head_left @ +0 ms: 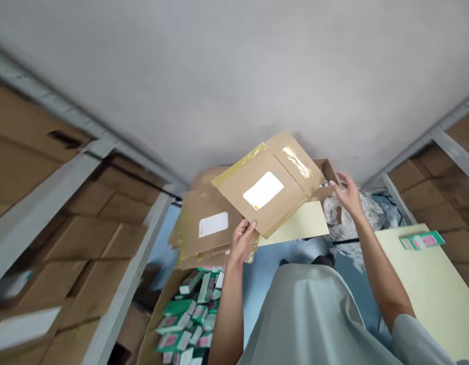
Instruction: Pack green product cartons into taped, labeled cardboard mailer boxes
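My left hand (242, 234) pinched the lower edge of a flattened cardboard box (266, 185), thumb on top. Brown corrugated board, matte, held tilted in the air above the floor; glossy yellowish tape strips along its folds, a white rectangular label in the middle. My right hand (346, 195) was spread, fingertips at the box's right flap. Under it lay a stack of flat boxes (204, 223). Below that, an open carton (188, 319) held small green packets.
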{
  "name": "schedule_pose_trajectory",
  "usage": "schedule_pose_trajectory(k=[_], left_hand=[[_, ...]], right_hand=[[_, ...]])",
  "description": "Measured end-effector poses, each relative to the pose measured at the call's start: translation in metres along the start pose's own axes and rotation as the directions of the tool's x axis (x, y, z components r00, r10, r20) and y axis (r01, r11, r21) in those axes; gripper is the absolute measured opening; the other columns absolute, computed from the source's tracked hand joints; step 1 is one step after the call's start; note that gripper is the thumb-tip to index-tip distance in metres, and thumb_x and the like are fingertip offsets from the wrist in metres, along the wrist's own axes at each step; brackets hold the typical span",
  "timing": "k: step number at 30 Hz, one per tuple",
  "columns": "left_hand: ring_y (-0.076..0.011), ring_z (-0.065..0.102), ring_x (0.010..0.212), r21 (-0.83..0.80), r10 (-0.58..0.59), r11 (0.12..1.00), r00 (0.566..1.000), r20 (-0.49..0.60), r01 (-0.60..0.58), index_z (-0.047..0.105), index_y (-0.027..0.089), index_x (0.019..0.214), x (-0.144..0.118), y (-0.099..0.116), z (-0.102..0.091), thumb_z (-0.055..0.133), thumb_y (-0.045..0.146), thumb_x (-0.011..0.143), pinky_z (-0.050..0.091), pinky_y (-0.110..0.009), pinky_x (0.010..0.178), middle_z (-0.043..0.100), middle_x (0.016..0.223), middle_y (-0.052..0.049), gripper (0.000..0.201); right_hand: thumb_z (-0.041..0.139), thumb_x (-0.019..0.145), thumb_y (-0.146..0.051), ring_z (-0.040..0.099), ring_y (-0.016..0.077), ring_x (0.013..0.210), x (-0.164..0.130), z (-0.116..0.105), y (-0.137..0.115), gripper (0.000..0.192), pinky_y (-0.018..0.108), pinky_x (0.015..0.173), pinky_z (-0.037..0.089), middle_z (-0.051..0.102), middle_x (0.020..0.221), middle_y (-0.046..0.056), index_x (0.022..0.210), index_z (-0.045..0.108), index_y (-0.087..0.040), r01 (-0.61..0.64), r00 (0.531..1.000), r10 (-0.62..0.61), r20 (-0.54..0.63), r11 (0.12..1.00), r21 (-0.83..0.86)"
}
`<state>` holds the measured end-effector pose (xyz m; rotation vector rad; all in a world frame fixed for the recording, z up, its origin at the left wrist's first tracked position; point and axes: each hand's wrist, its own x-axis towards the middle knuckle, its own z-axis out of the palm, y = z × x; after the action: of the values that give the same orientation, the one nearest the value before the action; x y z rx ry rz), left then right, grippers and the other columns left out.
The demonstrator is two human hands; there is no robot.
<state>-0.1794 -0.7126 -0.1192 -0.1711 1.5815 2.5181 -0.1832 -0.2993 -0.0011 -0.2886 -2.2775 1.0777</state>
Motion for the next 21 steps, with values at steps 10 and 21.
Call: schedule_pose_trajectory(k=[10, 21], left_hand=[[-0.0302, 0.081, 0.11, 0.485, -0.431, 0.867, 0.663, 0.613, 0.116, 0.085, 0.025, 0.098, 0.014, -0.07, 0.188, 0.104, 0.057, 0.071, 0.065, -0.042, 0.106, 0.087, 0.11, -0.009, 0.047], [-0.0309, 0.077, 0.136, 0.465, -0.386, 0.885, 0.571, 0.724, 0.008, 0.076, 0.024, 0.12, -0.092, -0.217, 0.475, 0.1, 0.067, 0.073, 0.06, -0.043, 0.121, 0.084, 0.135, -0.011, 0.068]], right_hand=[[0.087, 0.079, -0.074, 0.079, 0.0308, 0.1, -0.163, -0.242, 0.092, 0.067, 0.048, 0.094, 0.066, 0.085, 0.114, 0.013, 0.115, 0.075, -0.019, -0.484, 0.809, 0.522, -0.272, 0.853, 0.197], [0.079, 0.084, -0.075, 0.067, 0.0379, 0.143, -0.34, -0.373, 0.162, 0.093, 0.054, 0.124, 0.055, 0.069, 0.155, 0.024, 0.152, 0.056, -0.017, -0.644, 0.409, 0.584, -0.701, 0.729, 0.232]])
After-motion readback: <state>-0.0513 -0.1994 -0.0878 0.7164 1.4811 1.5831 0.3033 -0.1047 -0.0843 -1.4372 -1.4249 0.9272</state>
